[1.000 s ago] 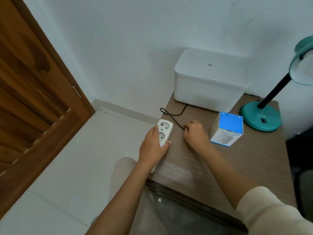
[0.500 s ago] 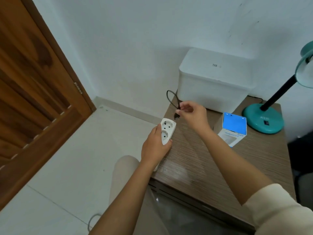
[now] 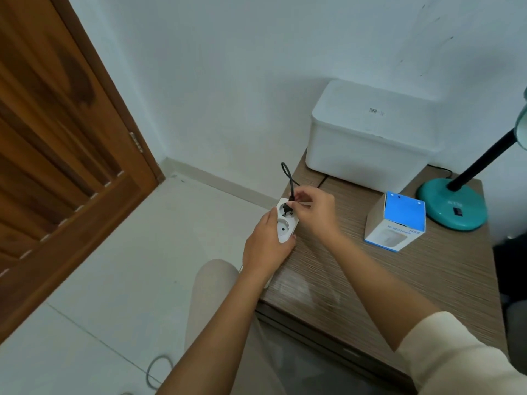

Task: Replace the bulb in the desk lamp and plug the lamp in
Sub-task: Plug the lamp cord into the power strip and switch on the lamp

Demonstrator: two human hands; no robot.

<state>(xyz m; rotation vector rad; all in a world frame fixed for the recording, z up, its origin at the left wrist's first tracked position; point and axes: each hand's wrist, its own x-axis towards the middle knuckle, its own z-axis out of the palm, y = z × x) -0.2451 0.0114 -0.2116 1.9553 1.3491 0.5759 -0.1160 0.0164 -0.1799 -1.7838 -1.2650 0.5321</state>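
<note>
My left hand grips a white two-socket power strip at the left edge of the wooden table. My right hand pinches the lamp's black plug, whose pins sit at the strip's far socket; how deep they are I cannot tell. The black cord loops up from the plug and runs back behind the white box. The teal desk lamp stands at the table's far right, with its black neck rising to a shade cut off by the frame edge.
A white lidded box stands against the wall at the table's back. A small blue-and-white carton stands beside the lamp base. A wooden door is on the left. A grey cable lies on the pale floor.
My right hand picked the black plug up from the table, raised it, then brought it down onto the strip's far socket. My left hand kept hold of the strip.
</note>
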